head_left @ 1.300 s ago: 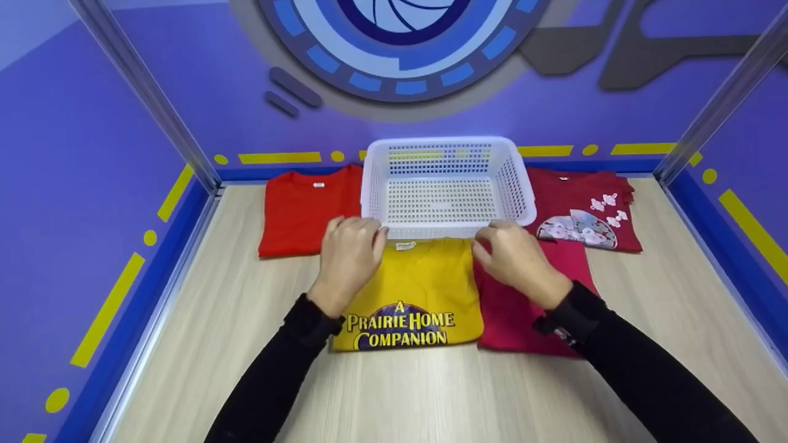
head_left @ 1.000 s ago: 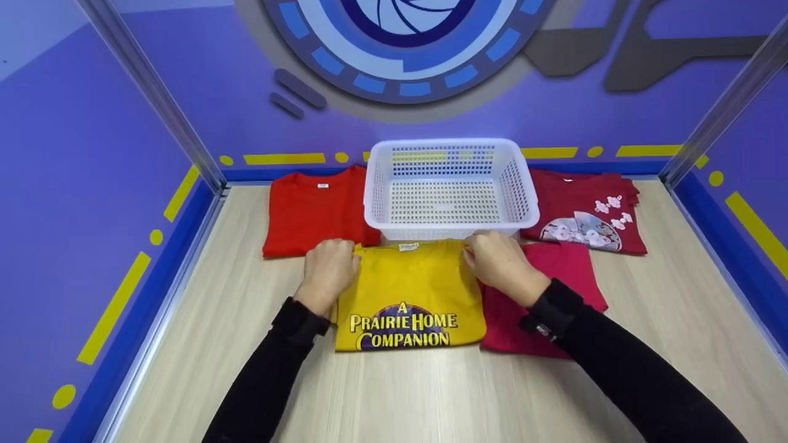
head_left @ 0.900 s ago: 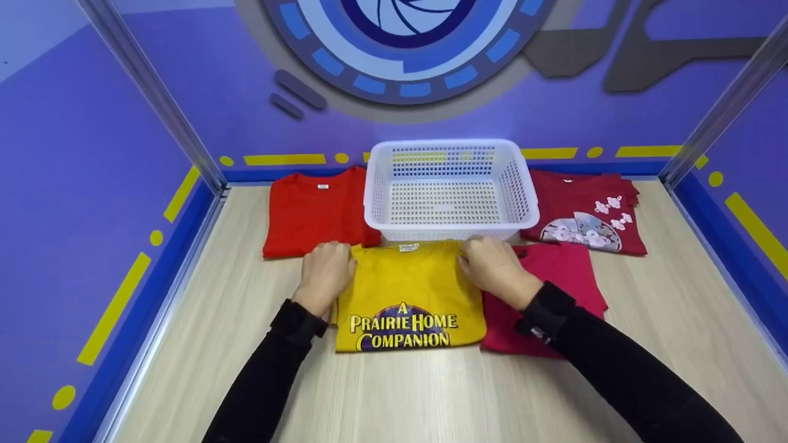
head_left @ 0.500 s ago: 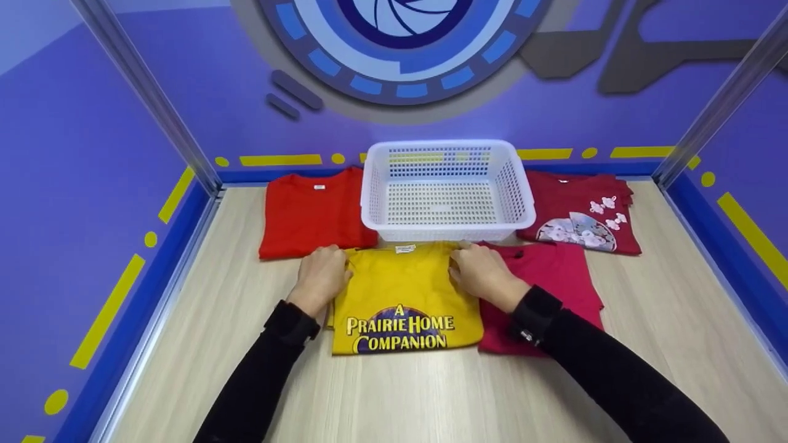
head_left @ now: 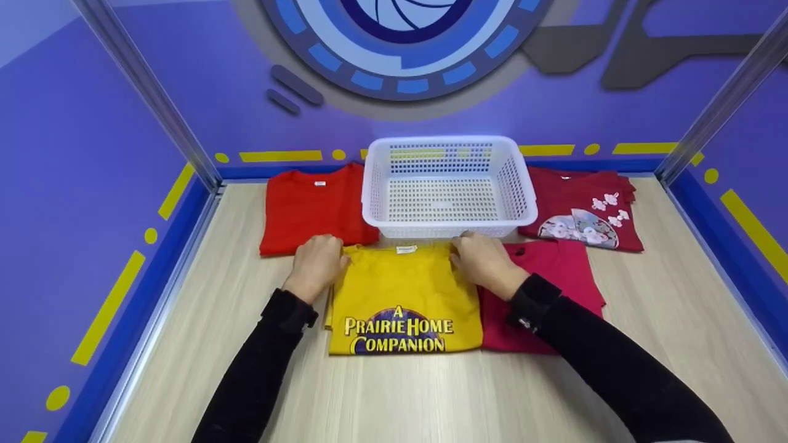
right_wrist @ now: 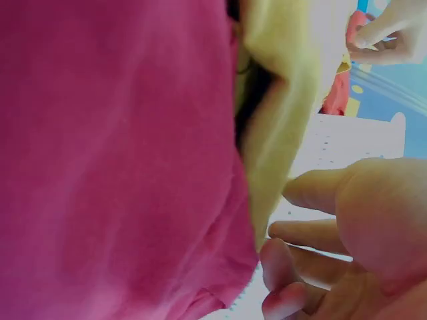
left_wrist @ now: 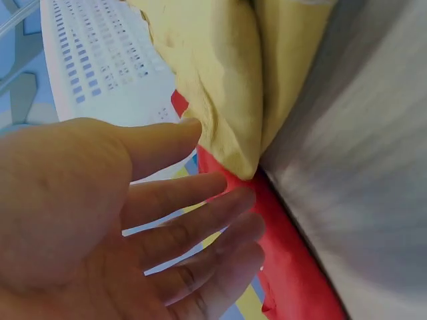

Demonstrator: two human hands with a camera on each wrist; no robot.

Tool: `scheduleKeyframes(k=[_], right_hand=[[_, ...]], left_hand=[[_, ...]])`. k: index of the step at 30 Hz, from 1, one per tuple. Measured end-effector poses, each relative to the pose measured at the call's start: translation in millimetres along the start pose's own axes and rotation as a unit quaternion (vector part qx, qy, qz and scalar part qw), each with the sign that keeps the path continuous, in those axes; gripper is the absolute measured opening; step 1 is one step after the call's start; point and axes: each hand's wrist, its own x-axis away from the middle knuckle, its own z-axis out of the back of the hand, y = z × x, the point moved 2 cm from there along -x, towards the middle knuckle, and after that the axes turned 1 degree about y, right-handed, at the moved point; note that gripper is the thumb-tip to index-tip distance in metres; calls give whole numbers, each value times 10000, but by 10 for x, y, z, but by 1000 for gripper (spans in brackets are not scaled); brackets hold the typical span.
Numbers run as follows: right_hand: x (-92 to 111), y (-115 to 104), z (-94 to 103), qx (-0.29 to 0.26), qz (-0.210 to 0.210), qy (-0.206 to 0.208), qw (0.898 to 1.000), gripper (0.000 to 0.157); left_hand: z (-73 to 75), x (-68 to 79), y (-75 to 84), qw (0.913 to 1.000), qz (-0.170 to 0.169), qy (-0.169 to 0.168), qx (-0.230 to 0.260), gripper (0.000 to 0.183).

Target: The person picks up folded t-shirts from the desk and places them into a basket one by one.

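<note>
A folded yellow T-shirt (head_left: 406, 277), printed "A Prairie Home Companion", lies on the table before me. My left hand (head_left: 317, 261) is at its upper left corner. In the left wrist view, the left thumb (left_wrist: 163, 143) overlaps the yellow cloth, with the fingers spread loosely below the corner. At the upper right corner is my right hand (head_left: 483, 258). The right wrist view has its thumb (right_wrist: 313, 190) right at the shirt's edge, the fingers slightly bent and apart from the thumb. A folded crimson shirt (head_left: 563, 277) lies partly under my right forearm.
Behind the yellow shirt stands a white perforated plastic basket (head_left: 449, 231) with nothing in it. A folded red shirt (head_left: 314, 212) lies left of it, and a dark red shirt with a floral fan print (head_left: 554, 194) lies right. Purple-blue panels (head_left: 184, 74) enclose the table.
Both hands have moved left along the yellow shirt's top edge, from near the basket's front to the shirt's upper corners. The shirts and basket stay about where they were.
</note>
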Motion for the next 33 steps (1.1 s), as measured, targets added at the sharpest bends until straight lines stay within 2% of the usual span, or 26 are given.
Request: scheduleKeyframes(k=[4, 10, 14, 18, 22, 27, 30, 33], right_hand=[[-56, -31, -68, 192, -146, -278, 9993, 23], [-80, -133, -92, 435, -216, -315, 9983, 26], [-117, -183, -83, 617, -336, -347, 9969, 22], [-135, -224, -85, 666, -418, -474, 9958, 18], [-113, -273, -48, 483, -417, -299, 9975, 18], [-16, -353, 158, 200, -103, 414, 9989, 12], [56, -385, 375, -1, 217, 847, 9962, 7], [115, -381, 623, -401, 497, 1060, 9923, 5]], left_hand=[[-61, -31, 19, 9999, -21, -144, 22, 23], [-101, -51, 26, 9982, -32, -576, 170, 23], [-99, -93, 36, 9959, -190, -810, 366, 19], [-111, -92, 8, 9950, -269, -803, 525, 17], [-73, -66, -49, 9930, -143, -832, 822, 14], [99, -13, -90, 9901, -52, -662, 1240, 13], [299, 53, -87, 9894, -61, -455, 1379, 20], [552, 152, -74, 9889, -151, -269, 1450, 29]])
